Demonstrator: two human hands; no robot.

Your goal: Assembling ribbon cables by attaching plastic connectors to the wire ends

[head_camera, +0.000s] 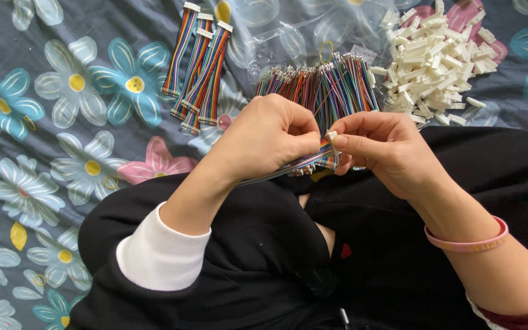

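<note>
Flowered bedsheet (62, 122) underneath; left hand (270, 137) pinches rainbow ribbon wire (291, 166), long axis pointing right-up into white connector (332, 135) pinched by right hand (380, 146).

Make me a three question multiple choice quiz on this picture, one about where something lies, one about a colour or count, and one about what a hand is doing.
1. Where does the pile of white connectors lie?
A. Upper right of the cloth
B. Lower left of the cloth
C. On the person's lap

2. How many finished rainbow ribbon cables lie at upper centre-left?
A. One
B. Three
C. Six

3. What is the right hand doing?
A. Resting flat on the cloth
B. Pinching a small white connector at the wire ends
C. Holding scissors

Answers:
1 A, the pile sits at the top right on the floral cloth.
2 B, three white-capped strips lie side by side.
3 B, its fingers grip the connector against the wires in the left hand.
</note>
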